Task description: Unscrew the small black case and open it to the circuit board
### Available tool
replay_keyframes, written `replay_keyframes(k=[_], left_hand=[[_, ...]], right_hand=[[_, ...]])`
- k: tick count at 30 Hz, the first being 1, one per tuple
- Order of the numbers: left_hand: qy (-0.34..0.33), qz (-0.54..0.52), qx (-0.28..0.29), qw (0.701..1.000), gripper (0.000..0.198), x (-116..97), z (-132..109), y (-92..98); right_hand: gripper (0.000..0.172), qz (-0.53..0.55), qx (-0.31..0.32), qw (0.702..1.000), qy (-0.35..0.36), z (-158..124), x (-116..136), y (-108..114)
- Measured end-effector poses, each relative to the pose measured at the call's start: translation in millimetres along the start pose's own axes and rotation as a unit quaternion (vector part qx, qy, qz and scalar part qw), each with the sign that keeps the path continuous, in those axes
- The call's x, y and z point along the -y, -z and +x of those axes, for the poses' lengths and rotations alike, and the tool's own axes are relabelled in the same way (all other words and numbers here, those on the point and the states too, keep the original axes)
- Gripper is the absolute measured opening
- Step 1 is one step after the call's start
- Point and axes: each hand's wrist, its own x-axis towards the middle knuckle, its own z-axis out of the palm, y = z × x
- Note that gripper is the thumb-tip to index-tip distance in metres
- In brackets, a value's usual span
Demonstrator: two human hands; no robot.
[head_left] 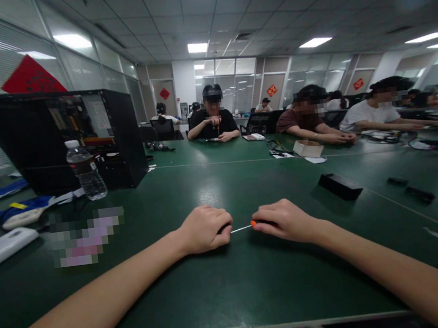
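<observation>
Both forearms stretch in from the near edge onto the green surface, and the hands meet at its middle. Right hand has its grip closed on a small screwdriver — only the orange collar and thin metal shaft show, pointing left. Left hand is curled into a tight grip at the shaft's tip; whatever it encloses is hidden. Knuckles up, both hands resting on the surface. Off to the left stand a water bottle and an open computer case — well apart. A black box lies to the right. Other people sit across.
</observation>
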Motion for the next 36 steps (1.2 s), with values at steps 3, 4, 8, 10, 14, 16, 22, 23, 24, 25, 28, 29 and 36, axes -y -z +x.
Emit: replay_keyframes(k=[3,4,8,10,14,16,22,23,24,25,28,29,36], left_hand=[[-0.010,0.001,-0.001,1.000,0.019,-2.9,-0.2,0.4],[-0.012,0.003,-0.001,1.000,0.019,-3.5,-0.3,0.1],[-0.008,0.015,-0.005,1.000,0.018,-3.7,-0.3,-2.3],[-0.002,0.017,-0.006,1.000,0.017,-3.3,0.0,-3.6],[0.015,0.021,-0.012,1.000,0.015,-3.4,1.0,-5.6],[0.025,0.024,-0.017,0.999,0.014,-4.0,1.4,-6.4],[0.025,0.025,-0.023,0.999,0.015,-5.9,0.8,-5.2],[0.024,0.026,-0.023,0.999,0.015,-6.0,0.7,-4.6],[0.024,0.025,-0.022,0.999,0.016,-6.1,0.5,-4.0],[0.025,0.024,-0.021,0.999,0.016,-6.1,0.4,-3.6],[0.028,0.018,-0.024,0.999,0.018,-6.2,0.2,-3.3],[0.030,0.016,-0.027,0.999,0.018,-6.3,0.3,-3.6],[0.025,-0.009,-0.041,0.999,0.020,-4.0,0.4,-1.8]], right_hand=[[0.037,-0.022,-0.005,1.000,0.003,0.6,1.5,-1.4],[0.038,-0.031,-0.008,0.999,0.004,0.7,1.6,-2.6],[0.039,-0.088,-0.026,0.996,0.007,0.2,1.7,-6.5],[0.039,-0.125,-0.043,0.991,0.012,0.3,3.8,-6.3],[0.035,-0.192,-0.108,0.975,0.028,2.9,12.4,-2.4],[0.031,-0.203,-0.130,0.970,0.039,4.5,16.7,-1.0],[0.030,-0.110,-0.090,0.989,0.035,4.3,18.6,-6.7],[0.031,-0.091,-0.077,0.993,0.026,3.9,18.0,-8.5],[0.031,-0.074,-0.064,0.995,0.015,3.6,17.5,-10.2],[0.031,-0.057,-0.050,0.997,0.002,3.5,17.3,-11.9],[0.031,-0.005,-0.003,0.999,-0.035,4.1,18.4,-16.2],[0.031,0.008,0.012,0.999,-0.044,4.6,19.2,-17.3],[0.032,0.021,0.024,0.998,-0.057,5.3,20.9,-17.6]])
